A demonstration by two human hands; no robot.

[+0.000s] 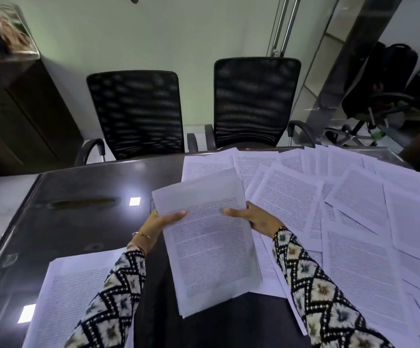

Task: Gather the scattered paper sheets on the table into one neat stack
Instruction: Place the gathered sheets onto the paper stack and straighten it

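Pinched at both side edges by left hand (163, 221) and right hand (249, 217), over the table (78, 197) between stack (73, 292) at left and loose sheets (354, 222) at right: light, limp, slippery bundle (211, 247), probably best squared by its edges.

two black mesh chairs (134, 114) face a pale wall (153, 33); a dark cabinet (23, 116) stands left.
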